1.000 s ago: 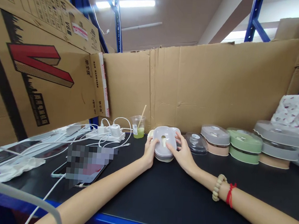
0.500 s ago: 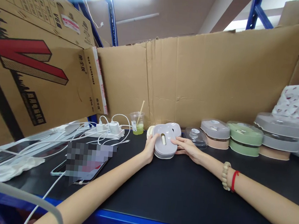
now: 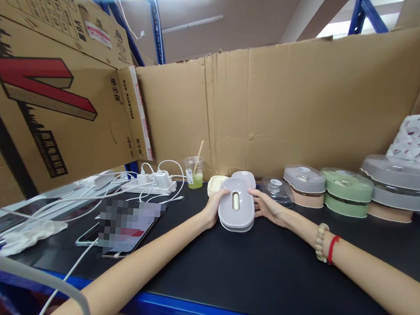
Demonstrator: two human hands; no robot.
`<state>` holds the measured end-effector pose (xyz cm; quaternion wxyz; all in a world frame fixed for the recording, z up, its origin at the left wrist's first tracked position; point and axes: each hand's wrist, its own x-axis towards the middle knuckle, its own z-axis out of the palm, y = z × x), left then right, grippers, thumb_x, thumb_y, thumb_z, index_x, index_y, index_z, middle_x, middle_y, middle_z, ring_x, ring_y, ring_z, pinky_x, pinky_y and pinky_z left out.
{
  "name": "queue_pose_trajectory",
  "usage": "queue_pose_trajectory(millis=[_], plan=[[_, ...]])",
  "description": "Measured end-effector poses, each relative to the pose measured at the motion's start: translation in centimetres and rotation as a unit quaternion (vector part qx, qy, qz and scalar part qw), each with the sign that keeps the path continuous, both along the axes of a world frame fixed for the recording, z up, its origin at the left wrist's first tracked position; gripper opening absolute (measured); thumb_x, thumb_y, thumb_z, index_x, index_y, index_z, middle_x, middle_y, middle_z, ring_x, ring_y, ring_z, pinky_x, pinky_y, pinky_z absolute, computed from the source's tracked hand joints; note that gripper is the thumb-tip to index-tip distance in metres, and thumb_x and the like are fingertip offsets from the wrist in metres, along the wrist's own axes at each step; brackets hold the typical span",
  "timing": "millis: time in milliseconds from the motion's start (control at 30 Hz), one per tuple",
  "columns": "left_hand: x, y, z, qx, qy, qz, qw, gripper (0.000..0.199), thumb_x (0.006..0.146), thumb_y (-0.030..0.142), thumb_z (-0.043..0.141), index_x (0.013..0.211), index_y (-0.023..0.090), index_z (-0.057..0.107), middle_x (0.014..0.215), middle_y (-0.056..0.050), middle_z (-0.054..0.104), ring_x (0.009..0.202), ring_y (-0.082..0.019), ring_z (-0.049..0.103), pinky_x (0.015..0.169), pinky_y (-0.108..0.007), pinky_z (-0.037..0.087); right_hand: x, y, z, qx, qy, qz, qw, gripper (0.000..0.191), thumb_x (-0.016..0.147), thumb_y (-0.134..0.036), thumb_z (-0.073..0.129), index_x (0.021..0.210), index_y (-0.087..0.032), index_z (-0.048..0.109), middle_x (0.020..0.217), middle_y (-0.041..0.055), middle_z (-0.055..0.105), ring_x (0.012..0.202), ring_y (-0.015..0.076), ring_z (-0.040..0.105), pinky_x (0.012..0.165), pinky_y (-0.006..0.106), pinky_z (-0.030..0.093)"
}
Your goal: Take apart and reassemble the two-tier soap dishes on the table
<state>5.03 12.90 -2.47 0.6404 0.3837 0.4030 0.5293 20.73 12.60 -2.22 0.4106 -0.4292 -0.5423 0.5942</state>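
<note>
Grey dish (image 3: 245, 204), oval with center slot, above black tabletop (image 3: 277, 271) near middle — gripped at both sides. Left hand (image 3: 212, 209): closed on left edge, thumb over rim. Right hand (image 3: 270, 208): holding right edge, thumb on top, fingers slightly spread alongside. Second grey piece (image 3: 247, 177) just behind, partly covered from view; cream dish (image 3: 214, 184) behind left hand. Clear lid (image 3: 278, 189) beyond right hand — green stack (image 3: 345, 193) farther right. Cup with straw (image 3: 195, 180) left of cream dish, green liquid inside.
</note>
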Motion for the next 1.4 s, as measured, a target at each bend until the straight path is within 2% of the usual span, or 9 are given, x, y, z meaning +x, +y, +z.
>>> queue_pose_trajectory(millis=[133, 267, 500, 800, 1000, 1100, 1233, 1333, 1400], plan=[[0.1, -0.1, 0.0, 0.009, 0.024, -0.051, 0.998, 0.019, 0.071, 0.022, 0.058, 0.085, 0.012, 0.064, 0.080, -0.009, 0.065, 0.077, -0.022, 0.062, 0.083, -0.033, 0.047, 0.0, 0.1, 0.1, -0.017, -0.001, -0.033, 0.999, 0.033, 0.085, -0.042, 0.045, 0.090, -0.013, 0.059, 0.081, 0.0077, 0.067, 0.061, 0.0139, 0.060, 0.059, 0.026, 0.050], [0.1, -0.1, 0.3, 0.011, 0.023, -0.053, 0.998, 0.023, 0.074, 0.030, 0.057, 0.087, 0.013, 0.064, 0.081, -0.010, 0.065, 0.079, -0.024, 0.062, 0.084, -0.034, 0.046, 0.1, 0.3, -0.1, -0.014, 0.003, -0.022, 1.000, 0.029, 0.084, -0.038, 0.047, 0.082, -0.013, 0.060, 0.078, 0.0079, 0.067, 0.059, 0.0141, 0.060, 0.060, 0.028, 0.051], [-0.1, -0.3, 0.8, -0.025, 0.033, -0.077, 0.996, 0.022, 0.082, 0.024, 0.049, 0.086, 0.010, 0.065, 0.073, -0.009, 0.065, 0.071, -0.021, 0.062, 0.077, -0.031, 0.049, 0.3, 0.4, -0.3, -0.002, 0.010, -0.023, 1.000, 0.015, 0.079, -0.023, 0.055, 0.084, -0.011, 0.062, 0.077, 0.0078, 0.067, 0.066, 0.0129, 0.061, 0.059, 0.023, 0.051], [0.0, -0.1, 0.3, 0.014, -0.037, -0.012, 0.999, 0.026, 0.080, 0.027, 0.050, 0.096, 0.012, 0.063, 0.081, -0.008, 0.065, 0.075, -0.021, 0.062, 0.078, -0.033, 0.050, -0.5, -1.0, 0.4, 0.035, -0.061, 0.011, 0.997, 0.048, 0.068, -0.025, 0.068, 0.112, -0.015, 0.053, 0.068, -0.0003, 0.064, 0.052, 0.0107, 0.058, 0.038, 0.017, 0.046], [0.2, 0.1, 0.2, 0.020, 0.020, -0.048, 0.998, 0.022, 0.075, 0.023, 0.057, 0.092, 0.012, 0.064, 0.080, -0.008, 0.064, 0.069, -0.020, 0.061, 0.069, -0.028, 0.048, -1.0, -0.7, -0.1, 0.115, -0.080, -0.080, 0.987, 0.051, 0.064, -0.036, 0.070, 0.107, -0.013, 0.054, 0.078, 0.0041, 0.066, 0.056, 0.0129, 0.059, 0.040, 0.021, 0.046], [0.3, 0.1, 0.0, 0.039, 0.048, -0.049, 0.997, 0.020, 0.072, 0.015, 0.059, 0.091, 0.011, 0.063, 0.079, -0.007, 0.064, 0.066, -0.017, 0.060, 0.062, -0.023, 0.046, -0.5, -0.4, -0.3, 0.246, -0.196, -0.161, 0.936, 0.033, 0.072, -0.046, 0.059, 0.086, -0.015, 0.059, 0.071, 0.0037, 0.064, 0.054, 0.0138, 0.055, 0.043, 0.023, 0.042], [0.3, -0.1, 0.1, 0.009, 0.001, -0.012, 1.000, 0.018, 0.075, 0.018, 0.055, 0.091, 0.012, 0.062, 0.079, -0.006, 0.064, 0.065, -0.016, 0.060, 0.063, -0.023, 0.048, 0.7, -0.1, -0.1, 0.404, -0.409, -0.261, 0.776, 0.039, 0.084, -0.040, 0.037, 0.059, -0.017, 0.056, 0.065, 0.0057, 0.061, 0.064, 0.0188, 0.056, 0.061, 0.032, 0.042], [0.3, -0.3, 0.5, -0.010, -0.037, 0.023, 0.999, 0.019, 0.077, 0.017, 0.051, 0.092, 0.012, 0.062, 0.073, -0.005, 0.064, 0.064, -0.016, 0.060, 0.064, -0.024, 0.050, 1.6, 0.5, -0.3, 0.469, -0.499, -0.283, 0.671, 0.028, 0.082, -0.029, 0.041, 0.085, -0.016, 0.066, 0.093, 0.0097, 0.065, 0.089, 0.0243, 0.058, 0.082, 0.040, 0.039], [0.3, -0.5, 0.7, -0.010, -0.058, 0.034, 0.998, 0.020, 0.078, 0.017, 0.048, 0.093, 0.013, 0.062, 0.073, -0.004, 0.064, 0.067, -0.017, 0.061, 0.063, -0.024, 0.050, 2.0, 1.0, -0.8, 0.464, -0.551, -0.308, 0.622, 0.038, 0.077, -0.028, 0.049, 0.109, -0.012, 0.061, 0.114, 0.0155, 0.059, 0.107, 0.0291, 0.050, 0.091, 0.044, 0.034]])
